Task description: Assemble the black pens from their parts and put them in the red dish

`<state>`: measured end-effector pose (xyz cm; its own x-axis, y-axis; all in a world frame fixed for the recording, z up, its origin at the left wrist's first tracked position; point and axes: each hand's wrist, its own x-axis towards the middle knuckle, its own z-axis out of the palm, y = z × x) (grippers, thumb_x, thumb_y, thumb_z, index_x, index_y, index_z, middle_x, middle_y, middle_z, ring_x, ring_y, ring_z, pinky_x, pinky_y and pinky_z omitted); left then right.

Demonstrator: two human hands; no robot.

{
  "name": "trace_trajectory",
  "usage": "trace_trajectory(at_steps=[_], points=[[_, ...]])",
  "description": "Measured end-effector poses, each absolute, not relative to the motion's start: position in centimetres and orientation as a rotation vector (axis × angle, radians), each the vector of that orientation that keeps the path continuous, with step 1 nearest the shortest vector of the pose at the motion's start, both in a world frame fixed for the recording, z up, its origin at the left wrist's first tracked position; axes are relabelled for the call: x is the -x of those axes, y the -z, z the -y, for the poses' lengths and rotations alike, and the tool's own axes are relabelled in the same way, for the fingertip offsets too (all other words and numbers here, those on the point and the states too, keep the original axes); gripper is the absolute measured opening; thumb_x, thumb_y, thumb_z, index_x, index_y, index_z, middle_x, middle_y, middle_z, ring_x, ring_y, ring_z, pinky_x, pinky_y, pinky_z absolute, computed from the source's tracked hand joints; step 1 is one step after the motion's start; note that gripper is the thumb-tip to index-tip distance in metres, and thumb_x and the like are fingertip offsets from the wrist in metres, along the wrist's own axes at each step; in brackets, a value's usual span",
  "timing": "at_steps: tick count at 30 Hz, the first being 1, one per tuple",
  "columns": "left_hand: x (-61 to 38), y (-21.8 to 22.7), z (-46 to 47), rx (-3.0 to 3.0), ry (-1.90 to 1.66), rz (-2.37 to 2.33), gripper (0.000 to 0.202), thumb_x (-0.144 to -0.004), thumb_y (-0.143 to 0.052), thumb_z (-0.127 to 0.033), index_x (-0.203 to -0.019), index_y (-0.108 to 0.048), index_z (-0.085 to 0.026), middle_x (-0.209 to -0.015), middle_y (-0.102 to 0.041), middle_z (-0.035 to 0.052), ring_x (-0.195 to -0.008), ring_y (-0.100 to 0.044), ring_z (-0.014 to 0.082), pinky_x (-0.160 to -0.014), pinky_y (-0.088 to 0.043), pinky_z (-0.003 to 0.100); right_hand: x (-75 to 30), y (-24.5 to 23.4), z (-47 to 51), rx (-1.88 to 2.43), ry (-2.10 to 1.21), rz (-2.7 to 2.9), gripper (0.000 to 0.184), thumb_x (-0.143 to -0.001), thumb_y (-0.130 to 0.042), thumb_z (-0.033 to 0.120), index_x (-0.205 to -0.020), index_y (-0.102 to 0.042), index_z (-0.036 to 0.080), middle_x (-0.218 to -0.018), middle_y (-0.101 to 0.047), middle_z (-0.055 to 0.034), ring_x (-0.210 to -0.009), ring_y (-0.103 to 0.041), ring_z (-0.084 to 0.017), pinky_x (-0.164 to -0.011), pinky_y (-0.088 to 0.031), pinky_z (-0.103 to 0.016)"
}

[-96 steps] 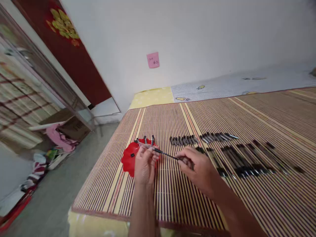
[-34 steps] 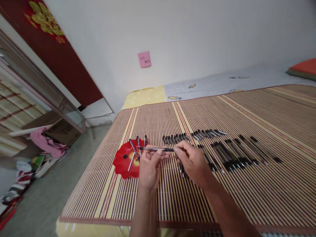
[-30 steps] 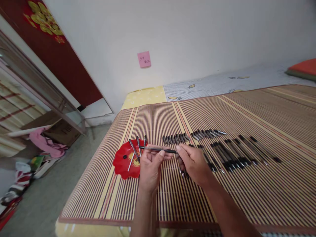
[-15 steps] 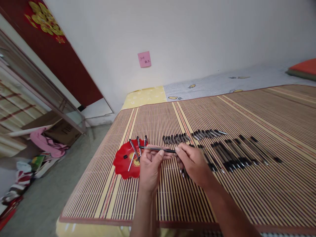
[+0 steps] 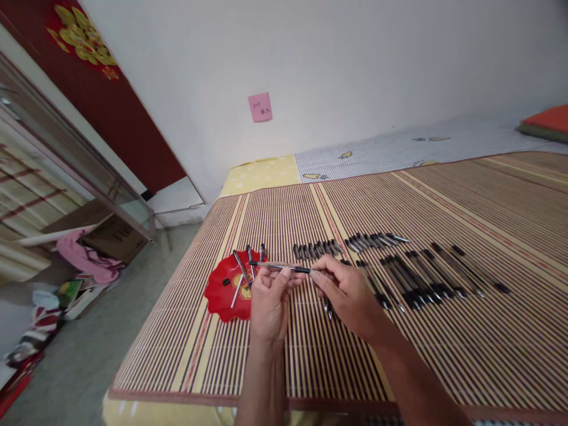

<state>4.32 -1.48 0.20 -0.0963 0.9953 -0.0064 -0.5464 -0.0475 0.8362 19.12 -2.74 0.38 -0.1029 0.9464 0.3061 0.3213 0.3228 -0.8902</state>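
A dark pen with a clear barrel (image 5: pixel 275 265) lies level between my two hands. My left hand (image 5: pixel 271 302) is closed on its barrel, thumb on top. The fingers of my right hand (image 5: pixel 344 290) pinch its right end, by the black grip; the tip is hidden behind them. Left of my hands, a red scalloped dish (image 5: pixel 217 302) holds several pens, a white stick-like piece (image 5: pixel 236 293) and a small black piece (image 5: pixel 226 282). Behind my right hand are rows of pen caps (image 5: pixel 315 249), and to its right several pen barrels (image 5: pixel 403 281) lie slanted.
The striped mat (image 5: pixel 177 337) covers the bed. A lone black cap (image 5: pixel 502 287) lies at the right end of the barrels. A pink note (image 5: pixel 260 107) sticks to the wall, and an orange cushion (image 5: pixel 546 123) rests far right. Left of the bed, a cardboard box (image 5: pixel 116 238) stands near the floor.
The pen's barrel has turned slightly in my fingers and its right end sits a little further left. My right fingertips have shifted slightly left along with it. Both hands keep their hold.
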Motion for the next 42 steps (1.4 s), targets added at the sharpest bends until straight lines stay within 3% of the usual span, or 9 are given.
trace_trajectory(at_steps=[6, 11, 14, 18, 23, 28, 31, 36, 42], points=[[-3.8, -0.2, 1.6, -0.847, -1.498, -0.779, 0.028, -0.073, -0.083, -0.024, -0.089, -0.063, -0.013, -0.085, -0.073, 0.0062, -0.07, -0.07, 0.0143, -0.069, -0.056, 0.025, -18.5, -0.3, 2.8, 1.127, -0.931, 1.582, 0.027, -0.098, -0.046, 0.036, -0.076, -0.052, 0.021, -0.059, -0.047, 0.0054, -0.054, -0.047, -0.012, -0.053, -0.036, -0.025], [-2.1, -0.1, 1.1, -0.867, -1.554, -0.809, 0.019, -0.078, -0.077, -0.023, -0.084, -0.062, -0.014, -0.074, -0.066, 0.0009, -0.055, -0.055, 0.0056, -0.055, -0.046, 0.016, -19.6, 0.5, 2.3, 1.022, -1.246, 1.611, 0.034, -0.1, -0.041, 0.041, -0.082, -0.059, 0.019, -0.075, -0.063, -0.0019, -0.065, -0.06, -0.014, -0.062, -0.047, -0.028], [-0.6, -0.1, 0.7, -0.77, -1.646, -0.868, 0.02, -0.077, -0.077, -0.023, -0.087, -0.062, -0.015, -0.069, -0.061, -0.0022, -0.047, -0.045, 0.0036, -0.045, -0.036, 0.013, -21.6, 1.6, 1.7, 1.235, -1.075, 1.612, 0.034, -0.098, -0.044, 0.044, -0.085, -0.062, 0.019, -0.074, -0.064, -0.0024, -0.064, -0.061, -0.016, -0.061, -0.046, -0.029], [0.7, -0.1, 0.5, -0.769, -1.601, -0.909, 0.023, -0.077, -0.078, -0.025, -0.09, -0.062, -0.015, -0.067, -0.058, -0.0028, -0.047, -0.042, 0.0036, -0.041, -0.032, 0.013, -22.6, 2.0, 0.5, 1.489, -0.718, 1.655, 0.024, -0.094, -0.051, 0.037, -0.09, -0.067, 0.019, -0.071, -0.065, -0.0026, -0.065, -0.062, -0.018, -0.059, -0.044, -0.029], [0.7, -0.2, 0.7, -0.809, -1.478, -0.931, 0.027, -0.075, -0.079, -0.028, -0.09, -0.062, -0.015, -0.064, -0.054, -0.0049, -0.046, -0.04, 0.0032, -0.04, -0.031, 0.013, -18.7, 0.0, -3.7, 1.783, -0.411, 1.988, 0.021, -0.096, -0.052, 0.026, -0.099, -0.071, 0.018, -0.103, -0.071, -0.0097, -0.092, -0.067, -0.022, -0.075, -0.048, -0.029], [1.2, -0.1, 0.7, -0.799, -1.43, -0.966, 0.03, -0.073, -0.082, -0.03, -0.089, -0.062, -0.015, -0.063, -0.053, -0.0055, -0.046, -0.04, 0.0029, -0.041, -0.031, 0.013, -14.5, 0.3, -9.3, 2.003, -0.343, 2.036, 0.026, -0.091, -0.061, 0.024, -0.106, -0.072, 0.006, -0.113, -0.067, -0.0245, -0.103, -0.067, -0.034, -0.079, -0.05, -0.037], [1.5, 0.1, 0.5, -0.797, -1.43, -0.96, 0.03, -0.073, -0.082, -0.031, -0.089, -0.062, -0.015, -0.062, -0.053, -0.0055, -0.047, -0.04, 0.0031, -0.042, -0.031, 0.013, -13.2, 1.3, -11.2, 2.086, -0.335, 2.05, 0.028, -0.088, -0.062, 0.017, -0.11, -0.07, 0.003, -0.113, -0.067, -0.028, -0.108, -0.066, -0.036, -0.083, -0.05, -0.038], [1.4, 0.5, 0.3, -0.812, -1.422, -0.971, 0.029, -0.074, -0.081, -0.032, -0.088, -0.061, -0.016, -0.062, -0.052, -0.0059, -0.046, -0.039, 0.0029, -0.041, -0.029, 0.013, -12.2, 2.4, -10.8, 2.063, -0.379, 2.082, 0.026, -0.086, -0.059, 0.009, -0.109, -0.07, 0.004, -0.117, -0.067, -0.0269, -0.111, -0.065, -0.034, -0.087, -0.049, -0.036], [1.4, 0.6, 0.3, -0.856, -1.383, -0.926, 0.029, -0.074, -0.081, -0.032, -0.09, -0.062, -0.016, -0.066, -0.056, -0.005, -0.05, -0.043, 0.0035, -0.044, -0.031, 0.014, -12.1, 2.3, -9.3, 1.859, -0.541, 2.003, 0.023, -0.082, -0.061, 0.007, -0.101, -0.071, 0.012, -0.106, -0.073, -0.0181, -0.104, -0.067, -0.028, -0.085, -0.048, -0.033]])
